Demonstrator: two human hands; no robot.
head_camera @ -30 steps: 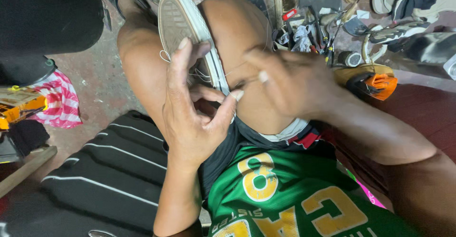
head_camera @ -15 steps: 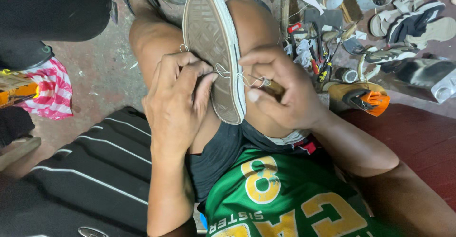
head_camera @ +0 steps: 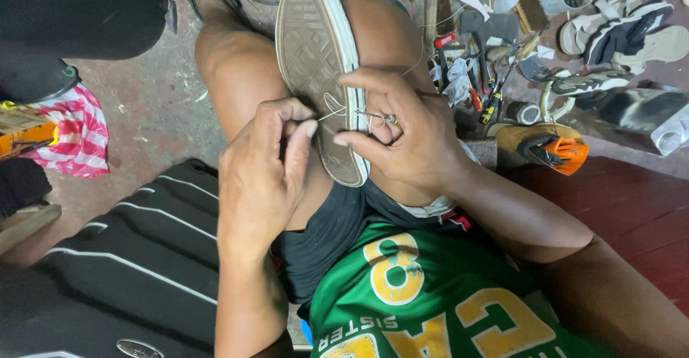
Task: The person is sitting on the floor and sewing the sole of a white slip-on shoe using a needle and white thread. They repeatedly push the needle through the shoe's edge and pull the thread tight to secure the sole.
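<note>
**Sneaker sole-up on the lap, thread drawn between two hands**

Across the person's bare knees lies a canvas sneaker (head_camera: 316,64), turned so its worn, patterned rubber sole faces the camera, toe end pointing away and heel end near the waist. It rests between the two thighs and leans against the right leg.

At the near edge of the sole, the left hand (head_camera: 262,175) has its fingers curled shut, thumb and forefinger pinching a thin pale thread (head_camera: 331,108) that loops over the sole's rim. The right hand (head_camera: 402,132) sits just beside it, touching the sneaker's white sidewall; its fingers are bent and closed around a small metal tool (head_camera: 380,118) with a shiny tip, probably an awl or needle, though it is too small to tell for certain. The thread runs from that tool across to the left fingertips.

Below the hands are dark shorts and a green jersey (head_camera: 430,300) with yellow characters. To the left lies a black cloth with thin white stripes (head_camera: 122,257), and farther left a red-and-white striped cloth (head_camera: 75,132) on the concrete floor (head_camera: 154,107).

To the right, well apart from the hands, a clutter of hand tools (head_camera: 474,78) is spread on the floor, with several sandals and loose soles (head_camera: 617,39) beyond, and a tan shoe with an orange-and-black part (head_camera: 549,146) by a dark red surface.
</note>
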